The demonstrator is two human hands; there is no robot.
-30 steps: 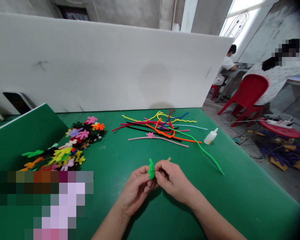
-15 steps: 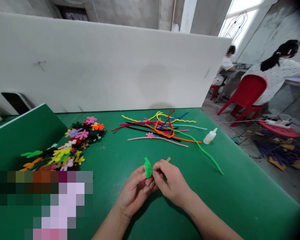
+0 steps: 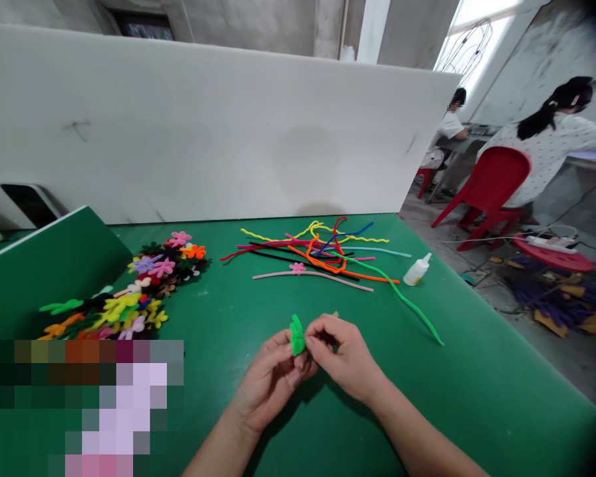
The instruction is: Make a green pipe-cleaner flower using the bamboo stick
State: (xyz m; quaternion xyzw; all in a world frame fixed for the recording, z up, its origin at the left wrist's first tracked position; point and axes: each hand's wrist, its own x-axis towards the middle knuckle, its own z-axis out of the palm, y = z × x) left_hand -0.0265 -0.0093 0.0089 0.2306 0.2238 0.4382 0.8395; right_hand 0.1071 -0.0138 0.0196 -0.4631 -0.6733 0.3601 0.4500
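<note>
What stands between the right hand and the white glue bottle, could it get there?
Probably yes. Only a green pipe cleaner lies flat on the table between the right hand and the glue bottle. That hand and the left hand pinch a green felt piece, though.

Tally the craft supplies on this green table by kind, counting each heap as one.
Felt-flower heap: 1
Pipe-cleaner tangle: 1
Glue bottle: 1
Green flower, pinched between left hand and right hand: 1
Small tan bit behind the right hand: 1
Total: 5
</note>
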